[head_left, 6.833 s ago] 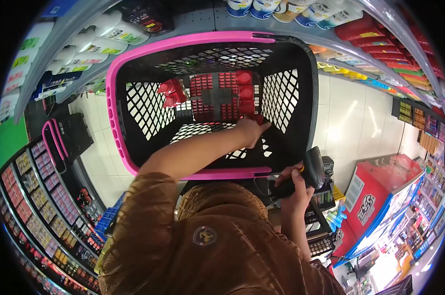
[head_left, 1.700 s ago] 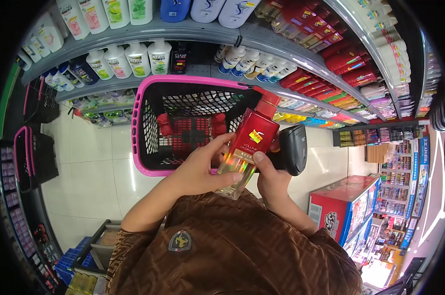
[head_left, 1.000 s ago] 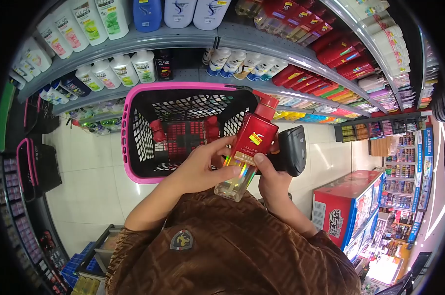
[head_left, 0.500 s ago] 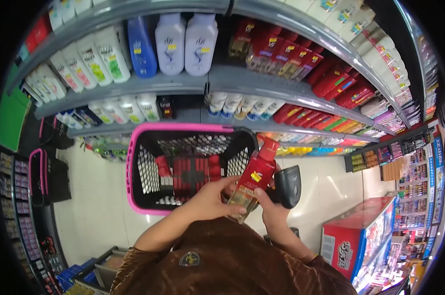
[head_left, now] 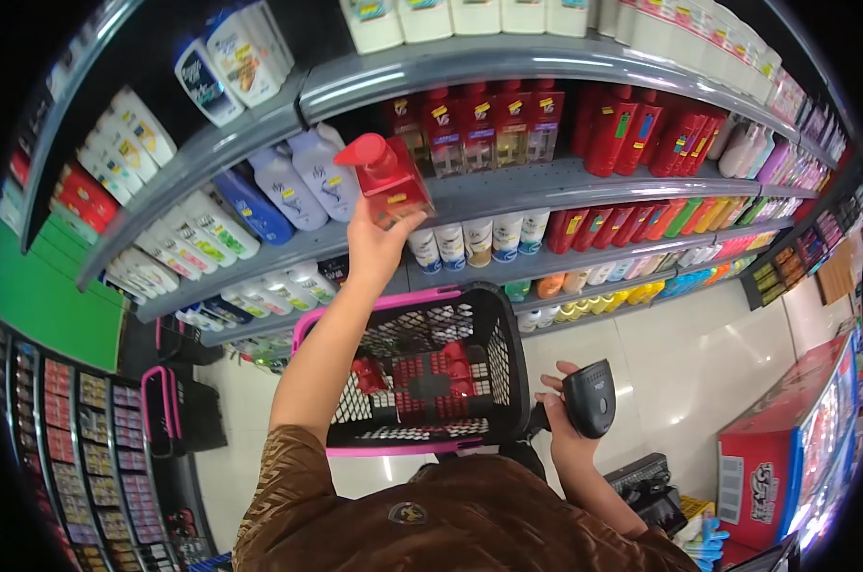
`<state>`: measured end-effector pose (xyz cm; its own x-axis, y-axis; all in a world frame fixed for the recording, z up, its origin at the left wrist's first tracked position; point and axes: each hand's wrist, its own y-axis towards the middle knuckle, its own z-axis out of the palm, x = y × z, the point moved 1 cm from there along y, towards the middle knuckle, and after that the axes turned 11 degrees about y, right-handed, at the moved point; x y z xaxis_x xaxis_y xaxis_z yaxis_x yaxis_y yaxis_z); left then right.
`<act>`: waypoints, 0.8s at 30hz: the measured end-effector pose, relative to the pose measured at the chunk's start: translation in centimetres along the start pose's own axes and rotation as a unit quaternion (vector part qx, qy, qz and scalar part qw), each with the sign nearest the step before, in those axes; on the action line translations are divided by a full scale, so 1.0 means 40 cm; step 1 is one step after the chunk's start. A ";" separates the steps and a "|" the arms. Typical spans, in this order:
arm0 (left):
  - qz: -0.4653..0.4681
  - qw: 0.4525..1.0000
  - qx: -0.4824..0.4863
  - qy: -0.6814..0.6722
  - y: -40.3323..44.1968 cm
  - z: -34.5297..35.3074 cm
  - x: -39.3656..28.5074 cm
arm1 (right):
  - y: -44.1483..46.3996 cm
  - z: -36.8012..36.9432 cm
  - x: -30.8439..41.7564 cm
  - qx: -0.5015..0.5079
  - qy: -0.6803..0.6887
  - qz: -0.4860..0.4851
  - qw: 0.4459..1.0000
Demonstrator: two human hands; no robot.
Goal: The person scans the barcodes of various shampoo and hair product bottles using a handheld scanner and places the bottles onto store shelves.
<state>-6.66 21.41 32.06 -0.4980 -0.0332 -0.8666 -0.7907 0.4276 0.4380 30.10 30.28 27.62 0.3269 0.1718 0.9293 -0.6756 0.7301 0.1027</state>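
Observation:
My left hand (head_left: pixel 379 243) is raised to the middle shelf and closed around the lower part of a red pump bottle (head_left: pixel 393 176). The bottle's clear golden base shows just above my fingers. It is beside a row of similar red and clear bottles (head_left: pixel 477 129) with yellow tags. Down at the right, my right hand (head_left: pixel 567 439) holds a black handheld barcode scanner (head_left: pixel 591 398), some fingers showing behind it. Between my arms is a black shopping basket with a pink rim (head_left: pixel 403 297). Inside it lie several red items (head_left: pixel 426 386).
Lilac bottles (head_left: pixel 288 186) stand left of the held bottle, and white tubes (head_left: pixel 479 240) line the shelf below. The grey shelf edge (head_left: pixel 546 194) runs across in front. More baskets (head_left: pixel 188 415) stand at left; a red display box (head_left: pixel 760 467) is at right.
The red bottle has gone from between both hands, over the basket, up to the shelf in my left hand. My right hand has let go of it and keeps the scanner. The view has shifted.

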 end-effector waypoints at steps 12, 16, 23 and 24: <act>-0.060 0.997 -0.009 0.058 0.262 0.049 0.188 | -0.041 -0.103 -0.022 -0.108 0.047 0.018 0.993; -0.006 0.990 -0.031 0.141 0.278 0.047 0.237 | -0.046 -0.092 -0.023 -0.126 0.029 0.025 0.991; 0.008 0.982 -0.059 0.181 0.287 0.072 0.242 | -0.054 -0.051 -0.059 -0.099 0.008 0.062 0.993; 0.002 0.974 -0.067 0.218 0.283 0.073 0.233 | -0.054 -0.040 -0.064 -0.097 0.006 0.062 0.993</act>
<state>-19.20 28.60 28.25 -0.5820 -0.4253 -0.6931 -0.8132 0.3085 0.4935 31.79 29.31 24.46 0.2573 0.2756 0.9262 -0.5713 0.8164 -0.0842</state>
